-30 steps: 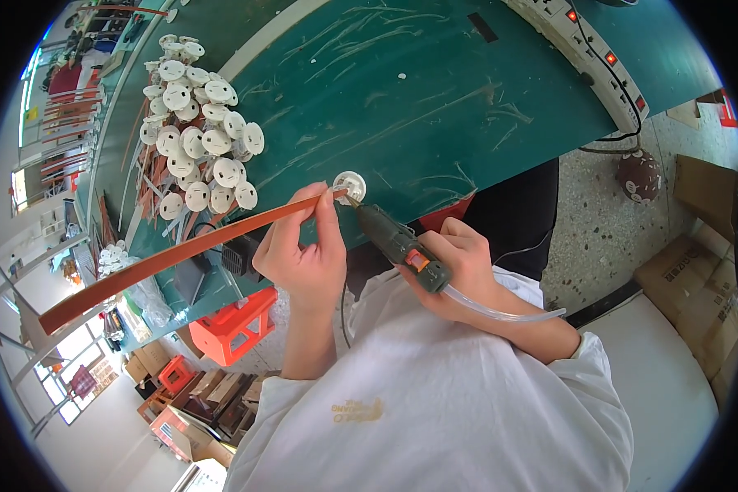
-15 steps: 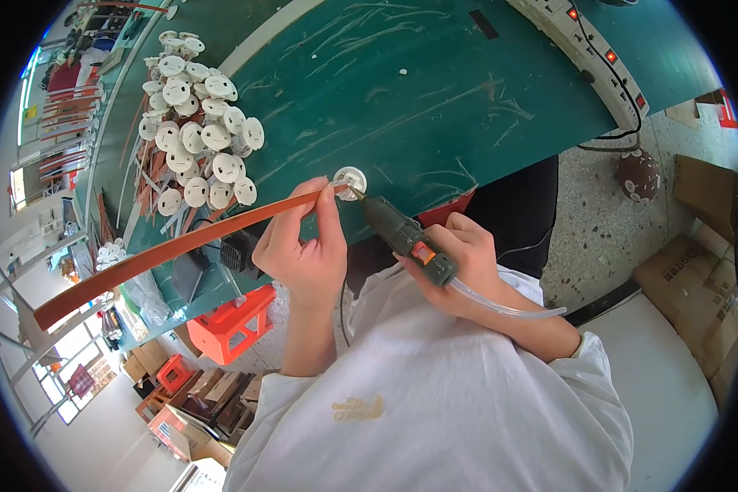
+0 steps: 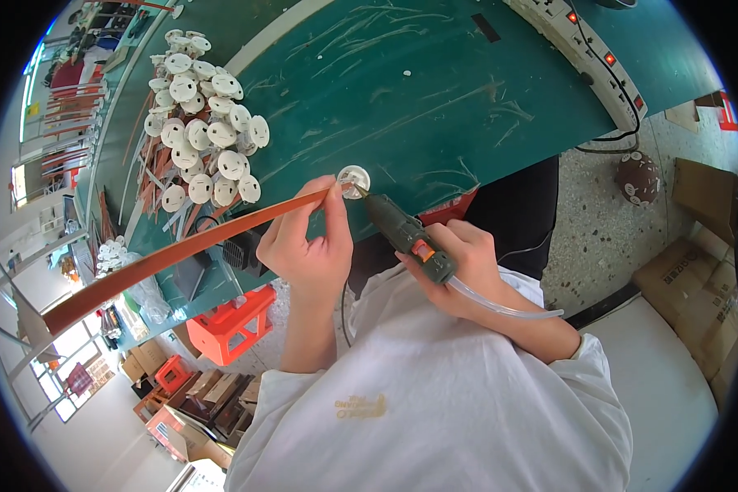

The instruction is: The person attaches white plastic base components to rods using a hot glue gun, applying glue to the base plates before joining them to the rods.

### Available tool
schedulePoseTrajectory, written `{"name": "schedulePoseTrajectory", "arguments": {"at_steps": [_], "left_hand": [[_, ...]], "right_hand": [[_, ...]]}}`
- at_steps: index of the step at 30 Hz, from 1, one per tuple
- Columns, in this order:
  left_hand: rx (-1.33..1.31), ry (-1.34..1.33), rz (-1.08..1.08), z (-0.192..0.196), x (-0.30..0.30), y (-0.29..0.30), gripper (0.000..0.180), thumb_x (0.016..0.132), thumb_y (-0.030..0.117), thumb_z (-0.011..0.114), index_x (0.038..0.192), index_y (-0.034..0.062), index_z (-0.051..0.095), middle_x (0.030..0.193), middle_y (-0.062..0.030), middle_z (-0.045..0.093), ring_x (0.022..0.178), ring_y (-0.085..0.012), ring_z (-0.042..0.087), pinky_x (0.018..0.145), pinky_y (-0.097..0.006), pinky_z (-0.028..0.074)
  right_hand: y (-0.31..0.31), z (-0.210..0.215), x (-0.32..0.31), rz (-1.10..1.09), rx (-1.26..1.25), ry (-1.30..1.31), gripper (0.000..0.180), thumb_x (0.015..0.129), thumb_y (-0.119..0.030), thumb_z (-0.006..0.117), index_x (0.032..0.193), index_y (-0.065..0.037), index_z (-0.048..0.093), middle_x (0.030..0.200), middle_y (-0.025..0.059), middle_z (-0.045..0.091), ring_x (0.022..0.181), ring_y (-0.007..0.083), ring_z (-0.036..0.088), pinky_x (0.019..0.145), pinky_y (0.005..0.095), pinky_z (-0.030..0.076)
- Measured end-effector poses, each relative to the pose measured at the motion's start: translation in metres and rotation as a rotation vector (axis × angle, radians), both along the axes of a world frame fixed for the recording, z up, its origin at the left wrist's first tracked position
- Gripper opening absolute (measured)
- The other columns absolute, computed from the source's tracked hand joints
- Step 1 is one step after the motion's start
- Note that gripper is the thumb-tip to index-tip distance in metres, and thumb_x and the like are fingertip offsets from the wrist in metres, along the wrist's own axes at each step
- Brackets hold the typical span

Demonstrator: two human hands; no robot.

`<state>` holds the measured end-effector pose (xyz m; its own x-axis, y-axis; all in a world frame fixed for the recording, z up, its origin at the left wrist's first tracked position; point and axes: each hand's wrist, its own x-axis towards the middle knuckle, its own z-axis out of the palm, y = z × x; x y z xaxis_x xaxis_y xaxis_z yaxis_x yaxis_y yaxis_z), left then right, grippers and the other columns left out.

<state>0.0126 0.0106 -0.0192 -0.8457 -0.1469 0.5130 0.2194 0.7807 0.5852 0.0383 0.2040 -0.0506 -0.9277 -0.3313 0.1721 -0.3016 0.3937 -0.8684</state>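
Between its thumb and fingers, my left hand pinches a long brown strip close to its right end. The strip slants down to the far left. At that end sits a small white disc, at or just above the green tabletop. My right hand is wrapped round a dark green glue gun with an orange switch, its nozzle at the disc's lower edge. Out of the gun's back a clear glue stick sticks toward my forearm. Whether nozzle and disc touch, I cannot tell.
A heap of white discs on brown strips covers the table's left part. Along the right runs a power strip with lit red switches and a black cable. Below the table's left edge stands an orange stool; cardboard boxes lie at the right.
My left hand, the strip and the disc have shifted slightly to the right. The glue gun has stayed nearly in place, its nozzle still at the disc.
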Motion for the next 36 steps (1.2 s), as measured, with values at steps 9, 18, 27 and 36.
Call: {"name": "schedulePoseTrajectory", "arguments": {"at_steps": [9,18,27,36], "left_hand": [[0.07,-0.209,-0.304,0.024,-0.017,-0.027,0.013,0.082,-0.002,0.073,0.094,0.0023,0.073,0.09,-0.0092,0.074,0.079,-0.0219,0.071,0.072,-0.03,0.054],[-0.059,-0.431,-0.442,0.051,-0.029,-0.038,0.013,0.081,0.0,0.075,0.094,0.0034,0.075,0.089,-0.0078,0.074,0.077,-0.0199,0.07,0.07,-0.029,0.053],[-0.049,-0.305,-0.387,0.043,-0.025,-0.04,0.015,0.077,0.0,0.081,0.09,0.0031,0.074,0.084,-0.0084,0.074,0.071,-0.0186,0.07,0.065,-0.027,0.054],[0.079,-0.173,-0.088,0.022,-0.013,-0.012,0.01,0.078,0.002,0.082,0.08,0.0005,0.072,0.075,-0.0075,0.072,0.06,-0.0163,0.068,0.058,-0.025,0.052]], "right_hand": [[0.004,0.011,0.0,0.011,-0.066,-0.165,0.019,0.079,-0.008,0.078,0.082,-0.002,0.06,0.064,0.013,0.059,0.053,0.0315,0.059,0.049,0.0374,0.044],[0.015,0.011,-0.002,0.034,-0.14,-0.181,0.02,0.082,-0.013,0.076,0.084,-0.002,0.061,0.061,0.0147,0.059,0.053,0.0326,0.06,0.049,0.0392,0.047],[0.027,0.014,-0.001,0.034,-0.211,-0.328,0.016,0.082,-0.008,0.074,0.082,-0.001,0.059,0.066,0.0129,0.061,0.055,0.0295,0.06,0.053,0.0342,0.046],[0.022,0.015,0.001,0.046,-0.218,-0.164,0.019,0.076,-0.006,0.077,0.08,-0.002,0.059,0.063,0.0118,0.057,0.052,0.0292,0.057,0.05,0.0365,0.044]]}}
